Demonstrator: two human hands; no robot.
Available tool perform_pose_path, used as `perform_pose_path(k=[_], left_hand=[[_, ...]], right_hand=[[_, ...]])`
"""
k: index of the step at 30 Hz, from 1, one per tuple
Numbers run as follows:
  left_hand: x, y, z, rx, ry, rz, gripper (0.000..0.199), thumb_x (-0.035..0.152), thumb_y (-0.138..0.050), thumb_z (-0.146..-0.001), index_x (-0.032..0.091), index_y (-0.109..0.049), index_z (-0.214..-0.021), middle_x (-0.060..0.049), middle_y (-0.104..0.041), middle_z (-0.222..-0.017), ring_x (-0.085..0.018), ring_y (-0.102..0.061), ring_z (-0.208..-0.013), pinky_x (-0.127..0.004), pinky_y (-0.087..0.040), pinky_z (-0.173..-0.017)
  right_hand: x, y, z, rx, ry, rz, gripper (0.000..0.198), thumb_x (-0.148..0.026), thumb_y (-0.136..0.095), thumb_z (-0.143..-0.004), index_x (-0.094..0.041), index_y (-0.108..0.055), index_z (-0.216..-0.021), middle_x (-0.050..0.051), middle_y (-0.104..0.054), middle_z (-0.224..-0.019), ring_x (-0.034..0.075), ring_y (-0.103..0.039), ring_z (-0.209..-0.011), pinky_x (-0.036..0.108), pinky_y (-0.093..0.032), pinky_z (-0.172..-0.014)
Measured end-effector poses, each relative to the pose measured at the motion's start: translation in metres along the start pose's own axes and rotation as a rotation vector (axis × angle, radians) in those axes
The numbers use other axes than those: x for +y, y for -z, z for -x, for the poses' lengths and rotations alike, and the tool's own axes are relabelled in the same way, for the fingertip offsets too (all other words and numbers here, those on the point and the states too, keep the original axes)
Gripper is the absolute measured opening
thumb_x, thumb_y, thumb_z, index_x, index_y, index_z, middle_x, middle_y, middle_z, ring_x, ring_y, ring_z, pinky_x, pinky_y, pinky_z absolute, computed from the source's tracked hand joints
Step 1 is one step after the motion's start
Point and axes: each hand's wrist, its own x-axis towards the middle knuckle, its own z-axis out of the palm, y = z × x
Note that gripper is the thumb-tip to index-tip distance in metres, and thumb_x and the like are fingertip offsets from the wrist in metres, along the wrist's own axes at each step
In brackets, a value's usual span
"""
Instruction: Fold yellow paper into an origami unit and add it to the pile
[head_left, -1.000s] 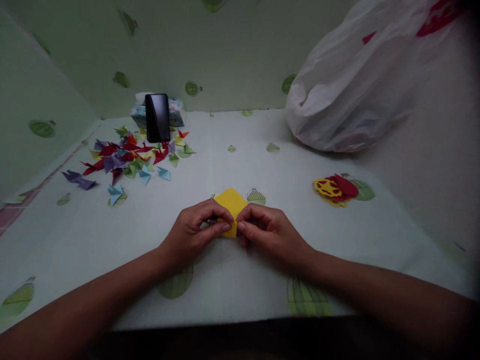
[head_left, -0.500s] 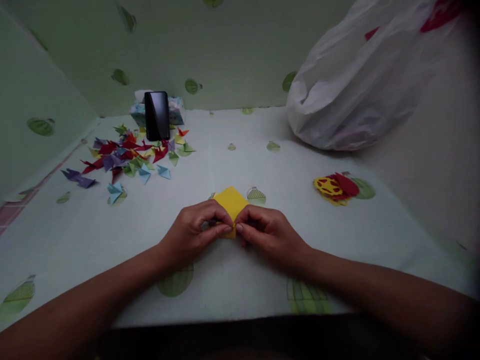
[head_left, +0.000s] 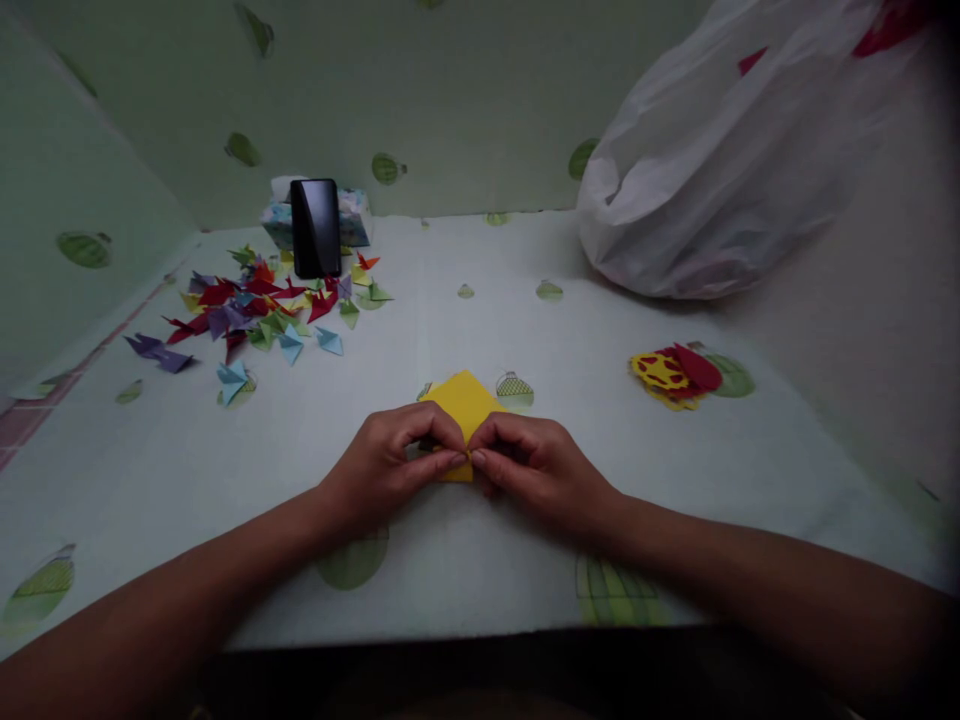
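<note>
A piece of yellow origami paper (head_left: 466,398) lies turned like a diamond near the middle of the table, one corner pointing away from me. My left hand (head_left: 409,450) pinches it from the left, thumb and forefinger closed near its lower part. From the other side my right hand (head_left: 532,460) pinches the same spot, and the fingertips of both hands meet. The fingers cover much of the paper's near half, so its folds there are hidden. A small yellow corner shows below the thumbs.
Many folded paper cranes (head_left: 255,310) in several colours lie at the back left. Behind them a black phone (head_left: 316,228) leans on a tissue box (head_left: 354,218). A white plastic bag (head_left: 690,190) stands at the back right, with red and yellow paper cutouts (head_left: 664,372) nearer me.
Both hands keep their pinch on the yellow paper, almost still. The whole view has shifted very slightly.
</note>
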Motion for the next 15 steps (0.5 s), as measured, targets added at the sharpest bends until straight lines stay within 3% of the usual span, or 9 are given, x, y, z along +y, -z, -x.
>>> perform_pose_path(k=[7, 15], left_hand=[[-0.0025, 0.0002, 0.0016, -0.035, -0.023, -0.008, 0.006, 0.014, -0.066, -0.085, 0.016, -0.069, -0.081, -0.003, -0.071, -0.081, -0.013, -0.066, -0.074, -0.025, -0.050, -0.070], [-0.0010, -0.0051, 0.0036, 0.028, -0.036, -0.062, 0.004, 0.014, -0.066, -0.086, 0.015, -0.065, -0.082, -0.001, -0.068, -0.077, -0.011, -0.063, -0.070, -0.022, -0.049, -0.066]], right_hand=[[-0.0008, 0.0011, -0.0005, -0.019, -0.032, -0.022, 0.010, -0.021, -0.057, -0.089, -0.017, -0.062, -0.081, 0.000, -0.062, -0.064, 0.012, -0.056, -0.058, 0.026, -0.044, -0.056], [0.0013, 0.0026, -0.0028, -0.059, -0.075, -0.096, 0.016, -0.029, -0.061, -0.088, -0.017, -0.059, -0.078, -0.001, -0.060, -0.063, 0.012, -0.053, -0.058, 0.026, -0.042, -0.056]])
